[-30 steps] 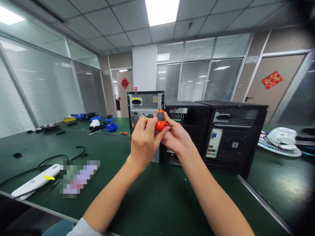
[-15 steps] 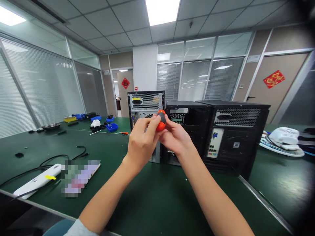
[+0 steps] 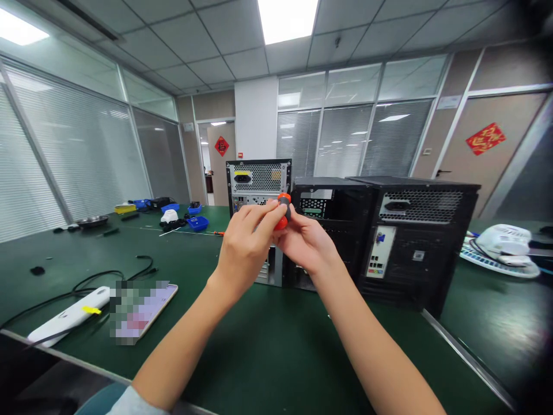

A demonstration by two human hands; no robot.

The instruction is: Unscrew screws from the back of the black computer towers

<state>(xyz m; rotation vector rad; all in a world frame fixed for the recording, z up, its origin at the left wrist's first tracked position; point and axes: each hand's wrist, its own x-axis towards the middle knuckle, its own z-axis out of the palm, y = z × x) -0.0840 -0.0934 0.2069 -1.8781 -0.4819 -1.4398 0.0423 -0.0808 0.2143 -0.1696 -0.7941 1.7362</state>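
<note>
A short screwdriver (image 3: 284, 211) with an orange and black handle is held up in front of me, between both hands. My left hand (image 3: 247, 233) pinches the handle from the left. From the right, the fingers of my right hand (image 3: 307, 241) close around its lower part. The thin shaft points away, near the upper right edge of the back of a computer case (image 3: 259, 180); whether its tip touches a screw I cannot tell. My hands cover the lower back panel of this case.
Two more black computer cases (image 3: 332, 230) (image 3: 417, 242) stand to the right. On the left lie a white power strip (image 3: 71, 317), a phone (image 3: 151, 311) and black cables (image 3: 108, 275). Blue trays (image 3: 197, 223) sit farther back. A white device (image 3: 503, 242) rests on the right.
My left hand has shifted slightly left and turned around the handle, and the handle shows a different side. My view has moved a little. Both hands stay on the screwdriver.
</note>
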